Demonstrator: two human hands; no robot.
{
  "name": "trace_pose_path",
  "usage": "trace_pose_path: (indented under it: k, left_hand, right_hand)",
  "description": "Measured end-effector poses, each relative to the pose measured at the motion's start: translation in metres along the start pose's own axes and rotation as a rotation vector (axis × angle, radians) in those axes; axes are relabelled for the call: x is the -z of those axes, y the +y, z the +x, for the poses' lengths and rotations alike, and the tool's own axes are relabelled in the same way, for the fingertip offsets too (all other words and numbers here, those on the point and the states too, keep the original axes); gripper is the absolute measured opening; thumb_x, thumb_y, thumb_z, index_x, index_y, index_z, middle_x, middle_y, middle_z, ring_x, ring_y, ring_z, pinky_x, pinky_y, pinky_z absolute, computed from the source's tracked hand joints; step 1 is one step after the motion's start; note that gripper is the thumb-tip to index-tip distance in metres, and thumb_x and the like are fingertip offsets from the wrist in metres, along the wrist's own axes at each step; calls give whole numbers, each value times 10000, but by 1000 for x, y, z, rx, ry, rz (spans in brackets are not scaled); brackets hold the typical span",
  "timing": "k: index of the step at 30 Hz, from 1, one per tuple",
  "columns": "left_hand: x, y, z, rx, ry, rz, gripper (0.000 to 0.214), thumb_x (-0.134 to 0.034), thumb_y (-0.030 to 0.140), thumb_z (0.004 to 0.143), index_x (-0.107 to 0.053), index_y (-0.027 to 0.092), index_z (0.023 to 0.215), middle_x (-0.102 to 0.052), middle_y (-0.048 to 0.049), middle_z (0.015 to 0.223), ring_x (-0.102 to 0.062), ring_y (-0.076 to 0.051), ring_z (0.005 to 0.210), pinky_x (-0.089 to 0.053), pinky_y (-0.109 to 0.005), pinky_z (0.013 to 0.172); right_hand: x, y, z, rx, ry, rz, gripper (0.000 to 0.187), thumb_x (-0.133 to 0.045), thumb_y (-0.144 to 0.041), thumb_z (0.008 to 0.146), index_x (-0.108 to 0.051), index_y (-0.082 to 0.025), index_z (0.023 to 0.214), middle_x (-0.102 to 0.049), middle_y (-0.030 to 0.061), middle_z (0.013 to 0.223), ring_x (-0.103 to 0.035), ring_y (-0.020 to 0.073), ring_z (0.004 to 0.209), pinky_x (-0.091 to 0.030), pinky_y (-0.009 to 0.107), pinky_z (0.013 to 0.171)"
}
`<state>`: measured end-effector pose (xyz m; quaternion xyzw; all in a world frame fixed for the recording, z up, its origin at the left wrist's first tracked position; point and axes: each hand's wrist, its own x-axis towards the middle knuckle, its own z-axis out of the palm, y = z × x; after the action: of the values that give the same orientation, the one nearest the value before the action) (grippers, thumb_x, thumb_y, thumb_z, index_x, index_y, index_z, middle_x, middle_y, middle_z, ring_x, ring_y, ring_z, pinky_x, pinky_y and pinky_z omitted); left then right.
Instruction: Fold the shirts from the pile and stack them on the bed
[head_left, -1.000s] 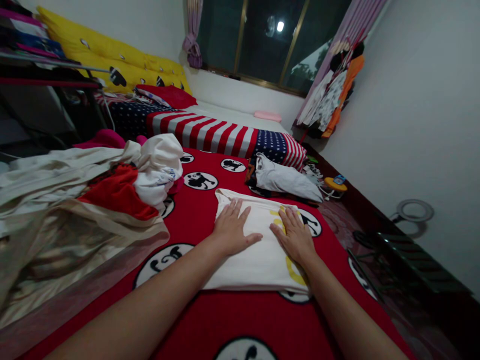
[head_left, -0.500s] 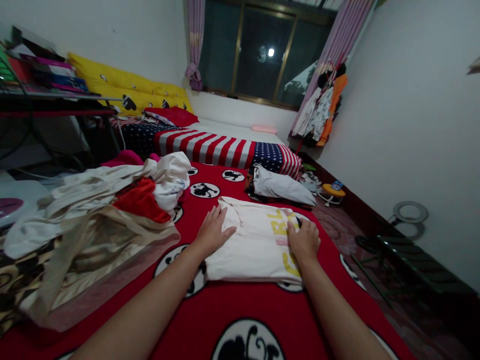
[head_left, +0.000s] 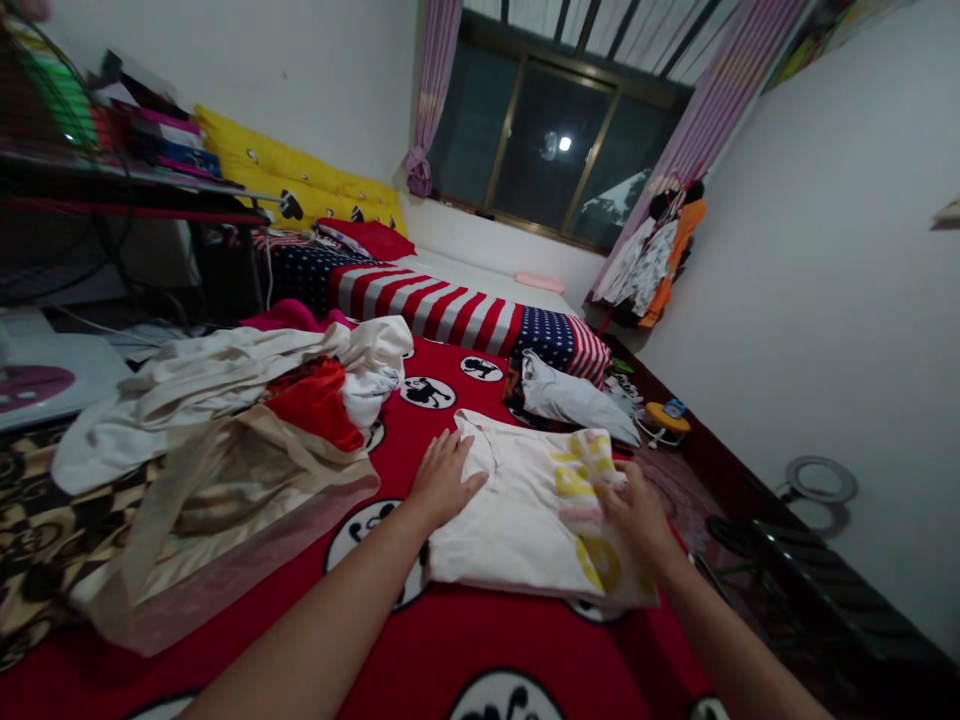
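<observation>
A white T-shirt (head_left: 517, 510) with yellow and pink lettering lies folded on the red blanket (head_left: 420, 670), its neckline toward the left. My left hand (head_left: 448, 478) rests on the neckline side, fingers stretched out and pressing lightly on the cloth. At the opposite edge, my right hand (head_left: 634, 510) has its fingers bent around the fabric, which looks slightly raised and blurred there. Just beyond the shirt sits a pile of folded clothes (head_left: 574, 395) with a pale grey piece on top.
To the left lies a heap of white clothes (head_left: 225, 370) with a red garment (head_left: 319, 405) and a sheer beige bag (head_left: 225, 500). Behind is a bed with a flag-patterned cover (head_left: 442, 305). A dark bench (head_left: 840, 590) and small yellow stool (head_left: 667, 417) stand at right.
My right hand has moved outward to the right, and the shirt's right side now reaches farther, showing more lettering. My left hand stays on the neckline side. The view has tilted slightly.
</observation>
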<state>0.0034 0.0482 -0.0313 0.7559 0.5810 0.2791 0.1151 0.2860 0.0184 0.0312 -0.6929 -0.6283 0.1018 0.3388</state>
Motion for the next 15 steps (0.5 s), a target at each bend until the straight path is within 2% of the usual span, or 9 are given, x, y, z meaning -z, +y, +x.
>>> trace_pose_path:
  k: [3, 6, 9, 11, 15]
  left_hand:
    - [0, 0, 2, 12, 31, -74, 601, -492, 425, 880, -416, 114, 1389, -410, -175, 1465, -311, -307, 1392, -214, -453, 1149]
    - [-1, -3, 5, 41, 118, -171, 551, -432, 411, 912, -407, 137, 1390, -470, -163, 1418, -408, -282, 1334, -287, -439, 1114]
    - [-2, -8, 9, 42, 149, -253, 533, -395, 398, 923, -416, 121, 1379, -513, -173, 1373, -474, -280, 1273, -340, -435, 1078]
    - [-1, -12, 10, 32, 123, -290, 531, -397, 383, 914, -421, 120, 1374, -509, -172, 1381, -469, -285, 1279, -337, -447, 1081]
    - [-1, -18, 11, 27, 68, -356, 542, -424, 318, 881, -395, 151, 1396, -494, -156, 1402, -458, -273, 1296, -343, -458, 1082]
  right_hand:
    - [14, -31, 20, -81, -118, 379, 672, -609, -392, 690, -462, -179, 1309, -714, 67, 873, -665, 220, 634, -502, 308, 551]
    - [21, -78, 49, -71, -134, 588, 647, -662, -318, 635, -525, -192, 1255, -717, 44, 819, -660, 200, 588, -519, 301, 537]
    - [18, -127, 82, 46, -120, 639, 476, -670, -214, 611, -624, -187, 1084, -704, 24, 770, -647, 175, 583, -527, 278, 528]
    - [14, -157, 107, 81, -115, 646, 410, -651, -160, 619, -641, -166, 1029, -674, 3, 691, -621, 160, 543, -523, 277, 510]
    - [20, -197, 161, 142, -36, 630, 419, -607, -82, 668, -624, -104, 1086, -641, -4, 689, -611, 139, 539, -539, 297, 562]
